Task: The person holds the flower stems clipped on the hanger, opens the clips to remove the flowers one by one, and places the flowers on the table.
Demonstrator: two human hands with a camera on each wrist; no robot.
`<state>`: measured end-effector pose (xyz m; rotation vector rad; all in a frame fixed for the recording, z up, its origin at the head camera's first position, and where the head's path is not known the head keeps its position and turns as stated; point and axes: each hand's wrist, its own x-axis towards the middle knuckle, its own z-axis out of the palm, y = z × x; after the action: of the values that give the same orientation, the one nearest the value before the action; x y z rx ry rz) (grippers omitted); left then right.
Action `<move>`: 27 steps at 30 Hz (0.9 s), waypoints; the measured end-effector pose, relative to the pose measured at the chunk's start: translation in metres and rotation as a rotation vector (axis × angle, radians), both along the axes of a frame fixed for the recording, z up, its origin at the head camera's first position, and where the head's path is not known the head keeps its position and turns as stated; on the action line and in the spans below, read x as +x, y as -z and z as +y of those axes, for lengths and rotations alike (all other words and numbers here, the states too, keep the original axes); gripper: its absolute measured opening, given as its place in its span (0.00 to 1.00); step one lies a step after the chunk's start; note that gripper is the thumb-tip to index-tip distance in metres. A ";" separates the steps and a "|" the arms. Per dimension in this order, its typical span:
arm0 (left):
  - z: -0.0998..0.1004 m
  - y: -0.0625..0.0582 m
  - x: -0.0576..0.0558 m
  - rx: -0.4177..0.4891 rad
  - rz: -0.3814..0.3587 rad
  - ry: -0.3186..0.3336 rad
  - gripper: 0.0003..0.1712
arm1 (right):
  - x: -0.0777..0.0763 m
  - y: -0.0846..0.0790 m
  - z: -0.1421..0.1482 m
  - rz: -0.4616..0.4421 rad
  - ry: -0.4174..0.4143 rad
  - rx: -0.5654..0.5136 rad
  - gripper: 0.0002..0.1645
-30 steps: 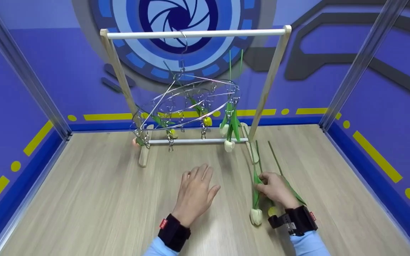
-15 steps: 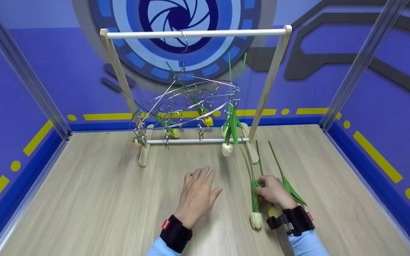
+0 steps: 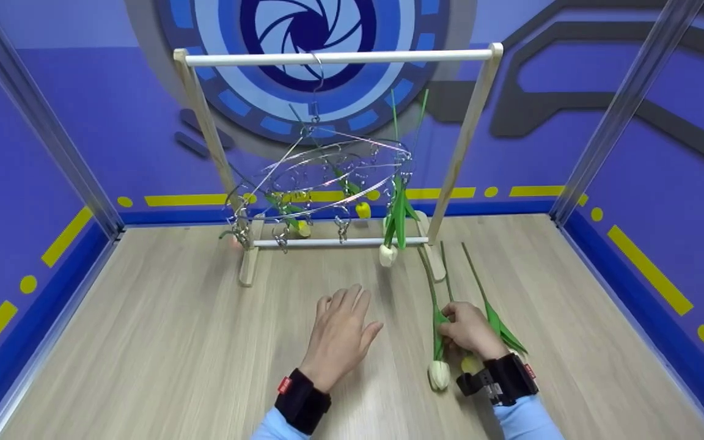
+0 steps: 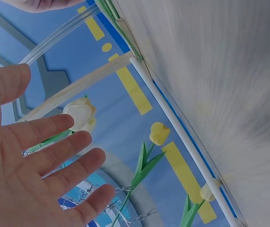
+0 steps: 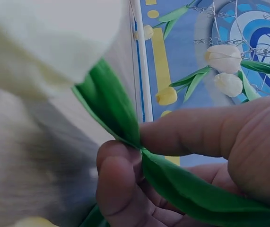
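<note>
My right hand point(image 3: 471, 329) pinches a white tulip point(image 3: 439, 375) at its green leaves and stem, between thumb and fingers. In the right wrist view the leaf point(image 5: 187, 189) passes through the pinch, and the blurred white bloom point(image 5: 54, 38) fills the upper left. Partly under my right wrist lies a yellow tulip point(image 3: 470, 365). Another leafy stem point(image 3: 502, 330) lies to its right, its bloom hidden. My left hand point(image 3: 340, 333) holds nothing, palm down with fingers extended in front of the rack. Its fingers point(image 4: 73, 161) look spread in the left wrist view.
A wood-and-white rack point(image 3: 340, 58) stands at the back. From its bar hangs a wire clip hanger point(image 3: 315, 113), tilted down to the left. White tulips point(image 3: 388, 255) and yellow tulips point(image 3: 362, 210) hang from it upside down. Blue printed walls point(image 3: 651, 183) enclose the table.
The hanger and its hanging tulips have swung slightly, front clips moving left. My right hand has shifted slightly toward me, the tulip's stem end moving left and lower. The left hand has barely moved.
</note>
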<state>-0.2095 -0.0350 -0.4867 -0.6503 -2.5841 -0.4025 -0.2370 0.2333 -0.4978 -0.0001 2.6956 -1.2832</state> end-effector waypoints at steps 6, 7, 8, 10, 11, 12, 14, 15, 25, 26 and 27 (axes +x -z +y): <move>0.000 -0.001 0.000 -0.005 0.006 -0.006 0.31 | 0.000 0.002 0.001 0.035 -0.013 0.026 0.24; 0.000 -0.001 0.000 -0.001 0.005 -0.005 0.31 | 0.000 0.002 0.001 0.040 -0.016 0.030 0.24; 0.000 -0.001 0.000 0.000 0.004 -0.005 0.31 | 0.000 0.003 0.001 0.045 -0.019 0.032 0.24; 0.000 -0.001 0.000 0.003 0.002 -0.004 0.31 | 0.000 0.003 0.001 0.050 -0.024 0.029 0.24; -0.001 -0.001 0.000 0.003 0.000 -0.004 0.31 | 0.000 0.003 0.002 0.047 -0.025 0.024 0.24; -0.001 -0.001 0.000 0.004 -0.001 -0.003 0.31 | 0.001 0.003 0.002 0.044 -0.027 0.016 0.24; -0.001 -0.002 0.000 0.002 -0.002 -0.004 0.31 | 0.001 0.002 0.002 0.030 -0.029 -0.006 0.24; -0.001 -0.002 0.000 0.005 -0.001 -0.002 0.31 | 0.002 0.002 0.002 0.020 -0.030 -0.017 0.24; -0.002 -0.002 0.000 0.029 0.020 0.000 0.31 | 0.005 -0.010 0.010 -0.050 -0.096 -0.062 0.19; -0.002 -0.002 0.000 0.031 0.021 -0.001 0.31 | 0.006 -0.011 0.011 -0.028 -0.113 -0.039 0.18; -0.003 -0.002 0.000 0.034 0.022 -0.001 0.30 | 0.006 -0.013 0.012 -0.002 -0.128 -0.015 0.18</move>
<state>-0.2097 -0.0376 -0.4845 -0.6382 -2.5513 -0.4352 -0.2310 0.2450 -0.4850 -0.1700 2.6361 -1.2646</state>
